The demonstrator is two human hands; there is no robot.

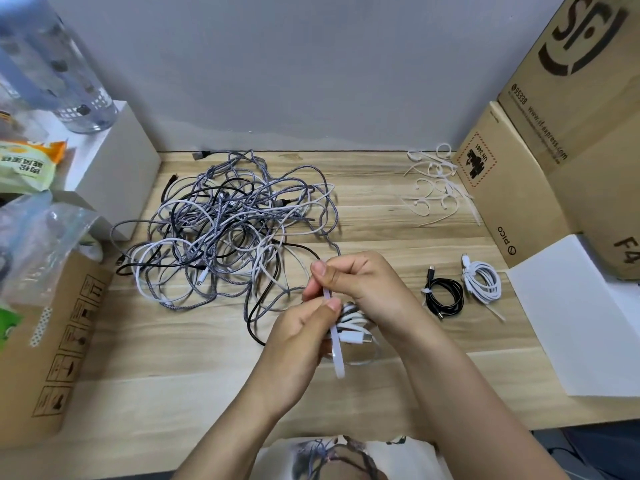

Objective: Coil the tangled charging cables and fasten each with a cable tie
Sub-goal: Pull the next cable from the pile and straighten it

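On our wooden desk (381, 209), the tangled cables (228, 230) sprawl left of two tied coils (464, 289); loose cable ties (436, 181) lie beside a closed cardboard box (512, 188). Our left hand (298, 337) and right hand (363, 285) pinch a white tie (337, 355) around a white coiled cable (353, 323).
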